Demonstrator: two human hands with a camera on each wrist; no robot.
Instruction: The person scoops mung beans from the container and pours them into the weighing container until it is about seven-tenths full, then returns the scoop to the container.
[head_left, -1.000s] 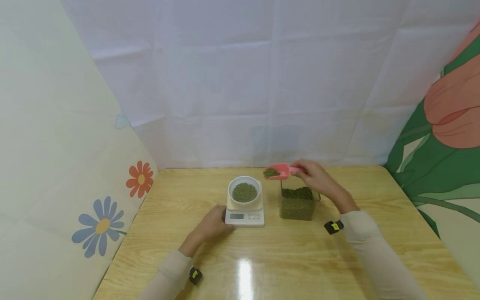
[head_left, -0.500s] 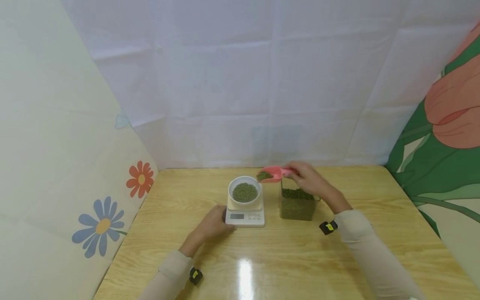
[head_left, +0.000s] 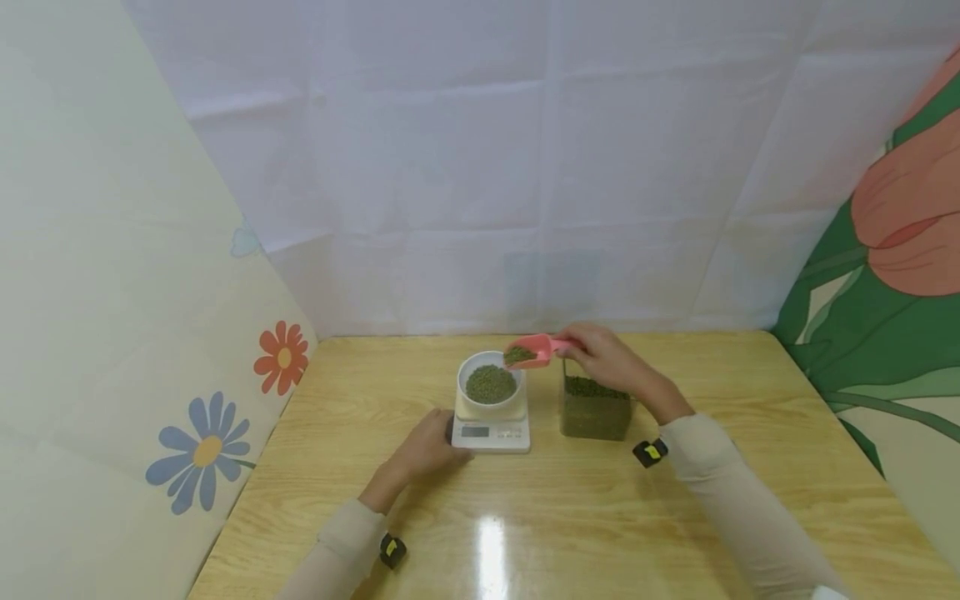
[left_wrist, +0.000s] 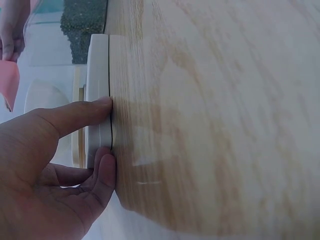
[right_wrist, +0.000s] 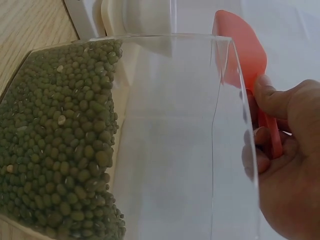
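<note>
My right hand (head_left: 602, 358) grips the handle of a pink scoop (head_left: 538, 351) loaded with green mung beans (head_left: 519, 356). The scoop's tip overlaps the right rim of a white bowl (head_left: 465, 372), which has more mung beans (head_left: 491, 384) in it. That bowl stands on a white digital kitchen scale (head_left: 517, 443). At the scale's front left corner my left hand (left_wrist: 45, 160) holds its side, thumb and curled fingers against the edge. Below my right forearm is a clear container (right_wrist: 170, 130) partly filled with mung beans (right_wrist: 60, 145).
The wooden table (head_left: 570, 517) carries all of this, and its back edge meets a pale cloth backdrop (head_left: 420, 208). Flower-printed sheets hang at the left and right sides. A small black device (head_left: 650, 452) sits by the right sleeve, another black device (head_left: 392, 550) by the left.
My right hand has carried the loaded scoop leftward and slightly down, from above the container to the bowl's right rim. The left hand and the scale have stayed in place.
</note>
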